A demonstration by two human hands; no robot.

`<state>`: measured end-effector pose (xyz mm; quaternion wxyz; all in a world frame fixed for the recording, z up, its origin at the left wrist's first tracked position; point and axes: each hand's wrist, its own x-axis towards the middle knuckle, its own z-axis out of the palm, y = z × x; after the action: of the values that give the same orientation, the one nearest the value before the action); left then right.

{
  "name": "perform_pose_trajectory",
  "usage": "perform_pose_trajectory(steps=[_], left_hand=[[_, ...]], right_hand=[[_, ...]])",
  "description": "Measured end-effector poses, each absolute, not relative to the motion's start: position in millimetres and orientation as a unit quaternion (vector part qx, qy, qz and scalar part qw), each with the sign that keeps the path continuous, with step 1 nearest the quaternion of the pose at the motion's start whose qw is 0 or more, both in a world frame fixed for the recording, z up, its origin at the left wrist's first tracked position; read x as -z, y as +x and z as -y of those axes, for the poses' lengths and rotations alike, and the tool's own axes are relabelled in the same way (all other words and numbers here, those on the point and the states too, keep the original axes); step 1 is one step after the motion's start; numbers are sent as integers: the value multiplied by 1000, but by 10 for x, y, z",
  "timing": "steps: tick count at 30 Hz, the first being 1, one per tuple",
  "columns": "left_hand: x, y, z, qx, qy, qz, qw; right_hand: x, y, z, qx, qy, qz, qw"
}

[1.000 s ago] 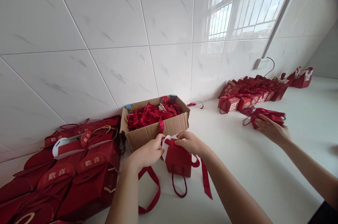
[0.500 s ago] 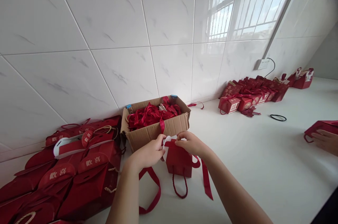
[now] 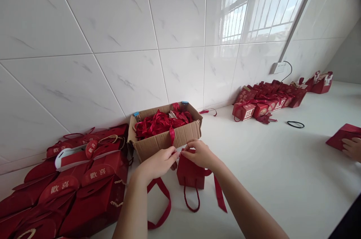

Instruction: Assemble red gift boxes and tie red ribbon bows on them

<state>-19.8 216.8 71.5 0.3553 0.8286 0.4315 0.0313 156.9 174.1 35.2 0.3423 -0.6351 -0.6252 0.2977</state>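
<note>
A small red gift box [image 3: 189, 174] stands on the white table, its dark red cord handle [image 3: 191, 209] hanging toward me. My left hand [image 3: 162, 162] is closed, thumb and fingers pinched at the box's upper left edge. Across from it, my right hand [image 3: 199, 152] bends over the top with its fingertips pinched at the flap. The two hands nearly meet, and the fingers hide part of the box's top. A red ribbon [image 3: 166, 209] loops on the table left of the box, and a ribbon end [image 3: 220, 195] trails out on the right.
Behind the hands, a cardboard box [image 3: 163, 147] holds tangled red ribbons [image 3: 153, 124]. Red boxes [image 3: 96, 201] crowd the left side. Against the wall at right are more small red boxes [image 3: 262, 107] and a black ring [image 3: 295, 124]. Another person's hand [image 3: 352, 148] touches a red box [image 3: 342, 136].
The white flap edge seen between my hands is no longer visible, and my fingers have come closer together over the box's top. At right, the other person's hand and red box have shifted.
</note>
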Motion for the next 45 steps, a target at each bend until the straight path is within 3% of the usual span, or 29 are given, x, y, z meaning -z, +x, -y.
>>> perform_pose_trajectory(steps=[6,8,11,14,16,18,21,25,28,45], left_hand=[[-727,-546,-2394,-158,773,-506,350],[-755,-774,-2478,-220,725,-591,277],[-797,-1055,-2558,-282,653,-698,82],[-813,-1130,-2576,-361,636,-682,-16],[-807,-1046,-2558,-394,666,-633,23],[-785,-876,-2520,-364,724,-571,132],[-711,-543,-2444,-233,795,-467,310],[-562,-192,-2376,-86,805,-398,431],[-483,-119,-2385,-50,799,-396,450],[-308,-176,-2564,-98,783,-435,434]], right_hand=[[-500,1968,-1611,-264,-641,620,367],[-523,2132,-1551,-261,-652,623,344],[-524,2294,-1490,-288,-652,642,281],[-501,2324,-1493,-319,-642,663,215],[-480,2295,-1519,-328,-635,673,191],[-461,2258,-1547,-334,-626,680,186],[-445,2232,-1571,-336,-610,693,188],[-451,2263,-1590,-341,-591,705,195],[-462,2297,-1601,-347,-584,706,201],[-330,2303,-1725,-394,-605,675,151]])
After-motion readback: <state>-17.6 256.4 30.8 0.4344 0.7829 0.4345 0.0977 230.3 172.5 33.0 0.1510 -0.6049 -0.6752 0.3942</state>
